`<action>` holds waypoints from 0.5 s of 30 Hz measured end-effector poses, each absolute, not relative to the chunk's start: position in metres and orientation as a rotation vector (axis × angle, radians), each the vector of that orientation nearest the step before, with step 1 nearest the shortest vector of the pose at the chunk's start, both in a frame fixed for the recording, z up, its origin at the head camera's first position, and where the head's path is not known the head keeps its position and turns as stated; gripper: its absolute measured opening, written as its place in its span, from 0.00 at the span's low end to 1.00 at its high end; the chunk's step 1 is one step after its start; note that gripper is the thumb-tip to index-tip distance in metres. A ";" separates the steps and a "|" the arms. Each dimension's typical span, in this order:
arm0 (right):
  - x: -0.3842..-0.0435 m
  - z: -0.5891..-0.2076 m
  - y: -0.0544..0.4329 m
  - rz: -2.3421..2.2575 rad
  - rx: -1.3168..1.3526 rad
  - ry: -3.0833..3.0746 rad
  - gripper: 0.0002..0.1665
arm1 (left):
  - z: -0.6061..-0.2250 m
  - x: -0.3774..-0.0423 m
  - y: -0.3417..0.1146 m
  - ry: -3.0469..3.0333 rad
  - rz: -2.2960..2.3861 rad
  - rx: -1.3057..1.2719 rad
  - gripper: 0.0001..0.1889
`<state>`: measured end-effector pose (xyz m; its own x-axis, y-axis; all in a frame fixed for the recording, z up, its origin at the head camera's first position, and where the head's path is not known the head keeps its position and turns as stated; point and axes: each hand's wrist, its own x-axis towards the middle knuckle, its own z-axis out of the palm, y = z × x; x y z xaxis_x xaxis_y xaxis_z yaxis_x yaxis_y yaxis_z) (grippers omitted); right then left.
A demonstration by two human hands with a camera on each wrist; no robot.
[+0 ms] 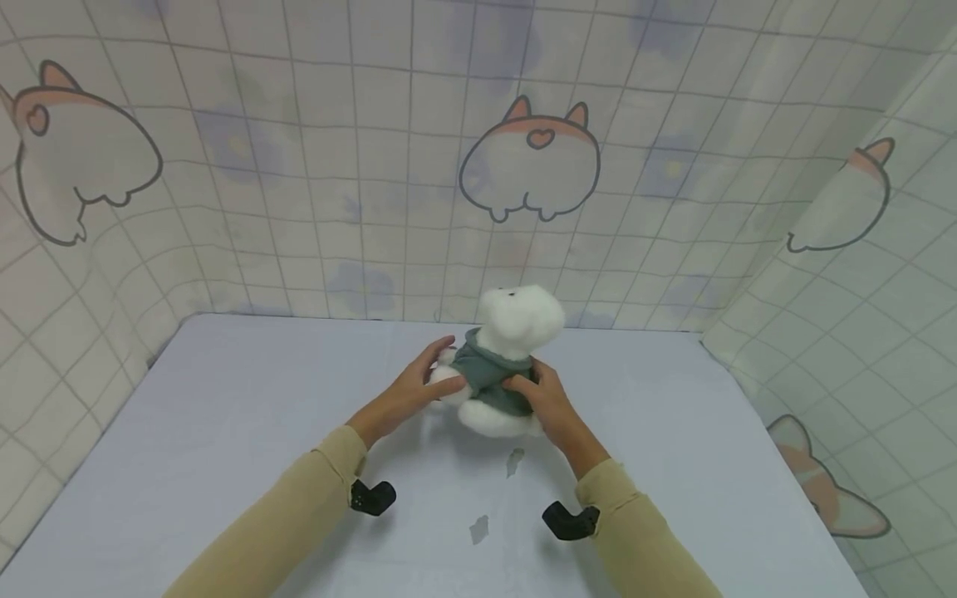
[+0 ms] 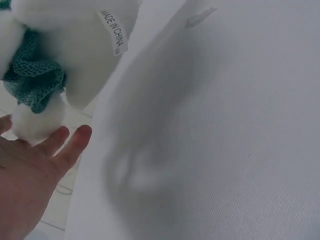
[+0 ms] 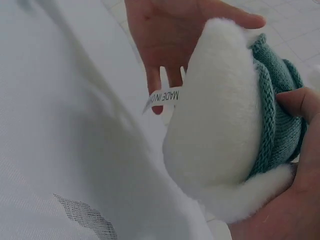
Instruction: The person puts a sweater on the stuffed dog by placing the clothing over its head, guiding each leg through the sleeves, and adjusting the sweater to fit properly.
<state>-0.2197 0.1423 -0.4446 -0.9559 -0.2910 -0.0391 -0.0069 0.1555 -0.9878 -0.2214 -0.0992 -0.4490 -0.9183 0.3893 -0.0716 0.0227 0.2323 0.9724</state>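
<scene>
A white plush toy (image 1: pixel 521 320) in a green knitted sweater (image 1: pixel 489 375) is tilted between the two hands over the table. My right hand (image 1: pixel 549 403) grips its body; in the right wrist view the thumb presses into the sweater (image 3: pixel 282 117) and the palm lies along the white fur (image 3: pixel 215 120). On the toy's other side is my left hand (image 1: pixel 407 394), its thumb and fingers spread about a white limb. In the left wrist view, the left hand's (image 2: pixel 30 175) fingers touch a round white paw (image 2: pixel 40 120). A "MADE IN CHINA" tag (image 2: pixel 114 32) hangs from the fur.
The white tabletop (image 1: pixel 247 415) has two small grey patches, one a grey mark (image 1: pixel 479 529) near the front. Behind and at both sides hangs a checked curtain (image 1: pixel 359 208) with printed corgis. A black wrist device (image 1: pixel 571 522) sits at each sleeve.
</scene>
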 end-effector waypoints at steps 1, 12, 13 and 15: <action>-0.219 -0.444 0.142 -1.904 -0.301 2.185 0.34 | -0.449 -0.221 -0.099 2.195 1.745 0.392 0.45; -0.219 -0.443 0.140 -1.910 -0.332 2.150 0.35 | -0.442 -0.216 -0.091 2.254 1.792 0.331 0.32; -0.219 -0.443 0.140 -1.910 -0.331 2.155 0.35 | -0.440 -0.216 -0.089 2.293 1.806 0.316 0.31; -0.220 -0.444 0.139 -1.902 -0.332 2.187 0.34 | -0.439 -0.215 -0.087 2.375 1.847 0.278 0.28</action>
<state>-0.2199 0.1386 -0.4438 -0.9494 -0.3133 -0.0200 -0.0237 0.1351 -0.9905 -0.2150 -0.0870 -0.4392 -0.9759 0.2176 0.0180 0.0711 0.2388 0.9685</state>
